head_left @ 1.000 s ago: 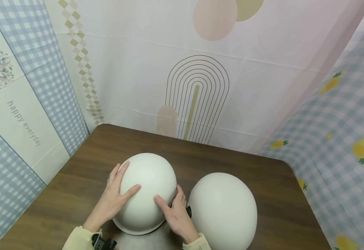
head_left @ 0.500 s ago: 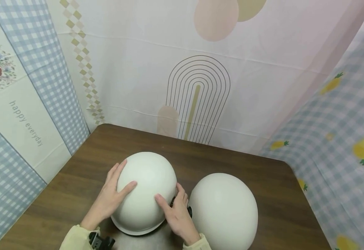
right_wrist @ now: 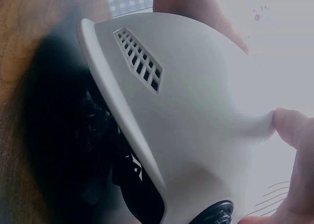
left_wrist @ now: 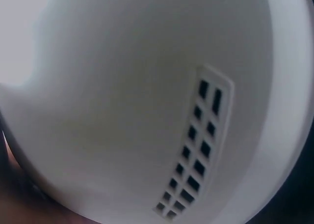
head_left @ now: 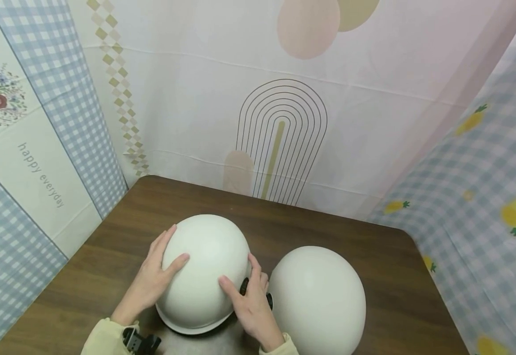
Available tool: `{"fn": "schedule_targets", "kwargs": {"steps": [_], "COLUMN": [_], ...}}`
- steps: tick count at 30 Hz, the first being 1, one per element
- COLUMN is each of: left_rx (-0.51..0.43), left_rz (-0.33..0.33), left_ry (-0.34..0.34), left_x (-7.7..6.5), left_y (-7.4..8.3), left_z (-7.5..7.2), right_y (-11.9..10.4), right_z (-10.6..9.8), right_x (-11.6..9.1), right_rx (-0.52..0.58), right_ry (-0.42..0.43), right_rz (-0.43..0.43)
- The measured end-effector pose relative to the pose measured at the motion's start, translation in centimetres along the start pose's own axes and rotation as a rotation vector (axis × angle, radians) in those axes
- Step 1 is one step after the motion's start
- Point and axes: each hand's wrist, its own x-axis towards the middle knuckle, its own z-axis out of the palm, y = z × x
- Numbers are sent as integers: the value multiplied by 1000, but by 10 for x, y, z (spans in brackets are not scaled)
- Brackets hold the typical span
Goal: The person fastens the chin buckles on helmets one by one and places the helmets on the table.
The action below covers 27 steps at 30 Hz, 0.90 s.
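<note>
A smooth white helmet (head_left: 209,261) stands dome up on the left of the pair, held between both hands. My left hand (head_left: 149,276) grips its left side, thumb on the front of the shell. On the opposite side, my right hand (head_left: 252,303) holds it with the thumb in front and fingers behind, next to a black knob (head_left: 244,286). The left wrist view shows a slotted vent (left_wrist: 191,150) near the rim. Another vent (right_wrist: 141,59) and dark lining (right_wrist: 142,199) under the rim appear in the right wrist view.
A second white helmet (head_left: 317,301) stands close by on the right, with a small black part on its near left side. Both are on a brown wooden table (head_left: 169,195). Patterned cloths (head_left: 187,108) hang behind and at both sides. A pale grey surface (head_left: 202,343) shows at the bottom edge.
The held helmet has turned and shifted slightly left, bringing its black knob into view by the right thumb. The left hand has slid a little left with it; the second helmet stays put.
</note>
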Motion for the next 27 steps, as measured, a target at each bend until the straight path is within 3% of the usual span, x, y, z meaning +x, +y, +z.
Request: {"fn": "schedule_targets", "kwargs": {"steps": [12,27], "left_rx": [-32,-97], "left_rz": [1,-44], "left_ry": [21,20], "left_x": [2,-2], "left_y": [-1,-1], "left_z": [-4,-8], "right_y": [-7,-13], "right_z": [-4,-7], "right_x": [-3,-7], "right_rx": [31,32], "right_ry": [41,73], "right_rz": [-35,-72]}}
